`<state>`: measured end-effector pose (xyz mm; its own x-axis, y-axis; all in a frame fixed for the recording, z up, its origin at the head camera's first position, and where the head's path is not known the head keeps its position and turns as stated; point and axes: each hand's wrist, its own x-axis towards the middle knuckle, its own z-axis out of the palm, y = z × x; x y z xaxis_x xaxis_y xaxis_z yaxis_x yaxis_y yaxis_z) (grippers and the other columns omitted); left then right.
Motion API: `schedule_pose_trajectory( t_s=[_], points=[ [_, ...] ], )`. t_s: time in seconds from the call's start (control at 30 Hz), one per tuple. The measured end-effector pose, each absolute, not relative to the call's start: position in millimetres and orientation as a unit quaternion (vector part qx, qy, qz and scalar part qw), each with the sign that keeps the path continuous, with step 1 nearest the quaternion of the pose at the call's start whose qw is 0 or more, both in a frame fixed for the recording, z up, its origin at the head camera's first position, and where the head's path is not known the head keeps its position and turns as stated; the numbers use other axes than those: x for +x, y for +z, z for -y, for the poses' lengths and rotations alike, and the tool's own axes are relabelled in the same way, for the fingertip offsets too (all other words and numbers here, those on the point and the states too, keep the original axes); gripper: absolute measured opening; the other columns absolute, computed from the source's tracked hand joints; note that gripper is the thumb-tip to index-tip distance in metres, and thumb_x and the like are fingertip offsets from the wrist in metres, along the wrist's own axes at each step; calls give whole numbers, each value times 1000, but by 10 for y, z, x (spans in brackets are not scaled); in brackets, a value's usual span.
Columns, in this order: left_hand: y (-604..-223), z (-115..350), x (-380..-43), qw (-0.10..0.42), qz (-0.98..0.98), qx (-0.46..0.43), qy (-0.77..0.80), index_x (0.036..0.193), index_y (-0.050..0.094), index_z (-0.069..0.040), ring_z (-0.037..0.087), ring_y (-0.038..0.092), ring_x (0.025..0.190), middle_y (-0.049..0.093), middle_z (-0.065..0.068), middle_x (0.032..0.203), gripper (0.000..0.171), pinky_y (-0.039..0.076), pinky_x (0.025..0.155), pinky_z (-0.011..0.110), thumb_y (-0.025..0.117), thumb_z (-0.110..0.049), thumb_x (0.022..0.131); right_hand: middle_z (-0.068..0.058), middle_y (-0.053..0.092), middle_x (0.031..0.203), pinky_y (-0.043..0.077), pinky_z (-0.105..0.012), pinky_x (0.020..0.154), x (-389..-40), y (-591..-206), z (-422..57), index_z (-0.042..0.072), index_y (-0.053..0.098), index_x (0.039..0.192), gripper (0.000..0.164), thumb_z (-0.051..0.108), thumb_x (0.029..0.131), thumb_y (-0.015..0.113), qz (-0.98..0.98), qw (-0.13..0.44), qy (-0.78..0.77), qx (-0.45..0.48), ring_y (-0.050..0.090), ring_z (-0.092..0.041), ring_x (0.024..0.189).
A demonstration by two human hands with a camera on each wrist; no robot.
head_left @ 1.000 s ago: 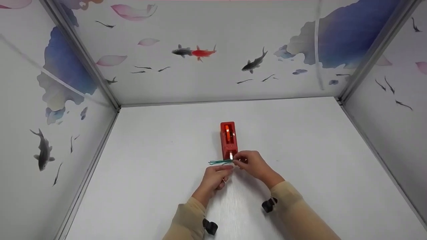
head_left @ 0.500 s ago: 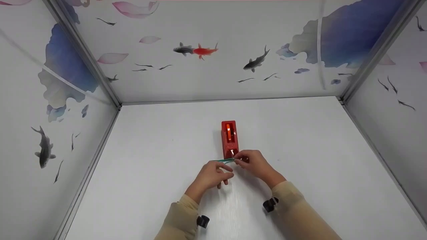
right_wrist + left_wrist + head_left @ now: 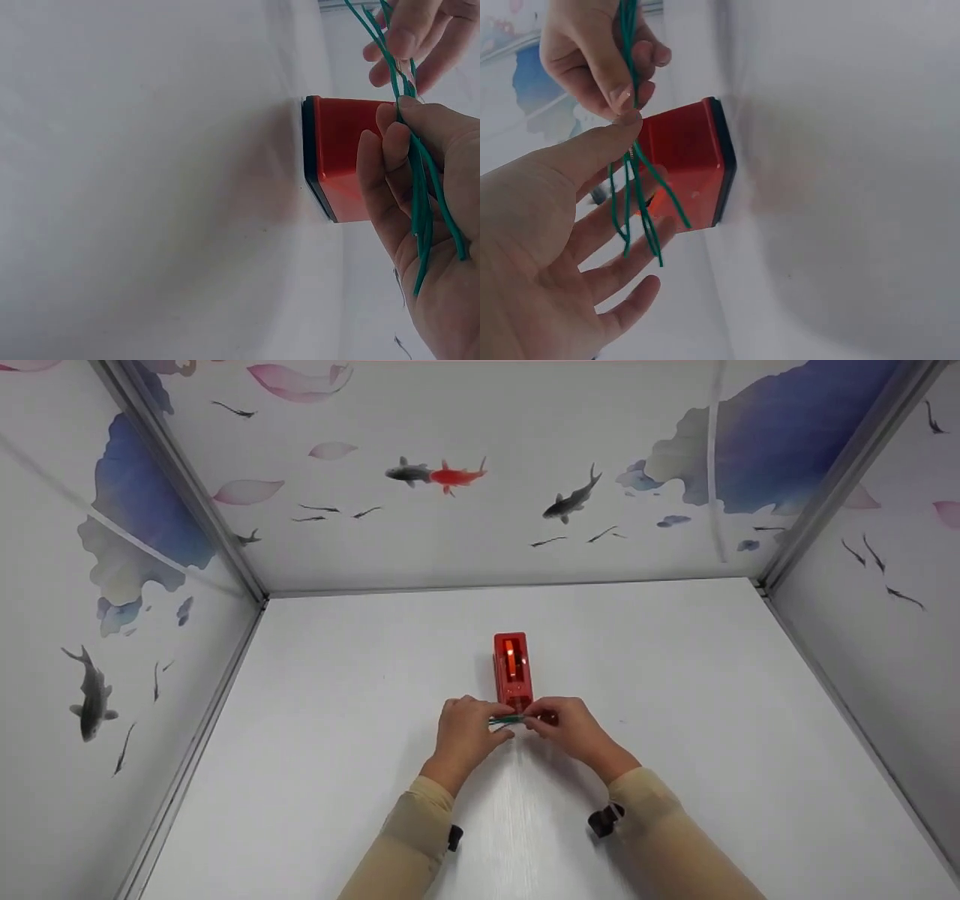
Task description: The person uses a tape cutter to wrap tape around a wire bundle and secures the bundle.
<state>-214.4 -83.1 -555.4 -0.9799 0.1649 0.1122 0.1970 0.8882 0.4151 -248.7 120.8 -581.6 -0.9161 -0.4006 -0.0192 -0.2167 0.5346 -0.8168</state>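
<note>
3 printed walls [image 3: 450, 547] — petals [image 3: 249, 492], fish [image 3: 570, 502] — edge a white table [image 3: 337, 660].

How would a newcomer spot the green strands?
Find the white tabletop, then the boxy red device near its middle. At the device's near end, the right hand pinches the green strands. Unlike that bulky device, they are thin, with loose ends, and nothing else in view is green.

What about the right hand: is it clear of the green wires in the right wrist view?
No, the right hand pinches the green wires between thumb and fingers, their ends hanging in front of its palm.
</note>
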Motion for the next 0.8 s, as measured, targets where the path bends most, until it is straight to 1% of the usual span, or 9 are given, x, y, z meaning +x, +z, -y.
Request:
schedule_pose_trajectory(
  t_s=[0.07,0.13,0.2,0.27,0.33,0.47,0.57,0.67,0.8],
  points=[
    [-5579,842,-2153,46,974,-106,-193,116,80,-35,13,59,86,80,-8,94,32,48,91,36,86,-37,85,4,75,96,61,-29,77,-2491,-5804,-1207,21,77,107,13,15,96,75,-869,104,-451,-178,67,-16,84],
    [-5592,853,-2162,55,977,-118,-168,113,81,-35,12,56,80,78,-7,86,26,48,82,32,83,-36,87,2,76,96,60,-29,76,-2493,-5794,-1207,20,77,107,13,15,96,74,-867,106,-453,-179,67,-16,83],
    [-5602,864,-2173,66,978,-129,-152,112,81,-35,11,54,77,77,-7,83,22,46,75,29,81,-36,90,1,76,96,60,-29,75,-2501,-5790,-1205,19,78,107,12,14,96,74,-866,106,-455,-181,67,-16,82],
    [-5613,872,-2178,74,976,-137,-151,112,82,-34,11,54,76,76,-6,82,21,46,71,27,79,-35,91,0,76,96,60,-28,73,-2504,-5792,-1210,18,77,107,12,14,96,74,-864,104,-457,-183,68,-15,80],
    [-5633,876,-2183,82,973,-142,-164,111,82,-33,11,57,76,76,-6,84,20,49,71,26,79,-34,92,-1,77,96,59,-27,72,-2509,-5800,-1216,18,77,106,11,15,96,74,-863,103,-460,-182,68,-15,79],
    [-5675,882,-2170,102,962,-148,-205,109,83,-28,12,70,78,79,-5,87,18,56,73,27,78,-30,91,-5,77,97,58,-26,70,-2503,-5806,-1245,18,77,107,11,16,96,74,-854,99,-472,-194,67,-15,78],
    [-5690,887,-2158,115,957,-152,-220,108,83,-25,13,75,82,81,-5,90,18,59,74,29,78,-29,91,-3,77,99,60,-31,72,-2495,-5812,-1273,19,76,111,13,18,98,72,-846,98,-484,-200,68,-18,79],
    [-5694,890,-2151,113,957,-148,-224,109,83,-26,12,75,83,81,-5,91,19,60,75,29,77,-30,92,-1,77,98,60,-33,72,-2490,-5814,-1286,21,76,111,13,25,100,71,-847,96,-488,-187,69,-22,81],
    [-5692,888,-2137,105,958,-141,-225,109,83,-28,10,73,78,81,-6,88,19,58,72,27,77,-31,92,-8,77,95,57,-29,66,-2487,-5792,-1272,19,76,104,17,35,97,73,-852,96,-487,-168,68,-25,76]
  ],
)
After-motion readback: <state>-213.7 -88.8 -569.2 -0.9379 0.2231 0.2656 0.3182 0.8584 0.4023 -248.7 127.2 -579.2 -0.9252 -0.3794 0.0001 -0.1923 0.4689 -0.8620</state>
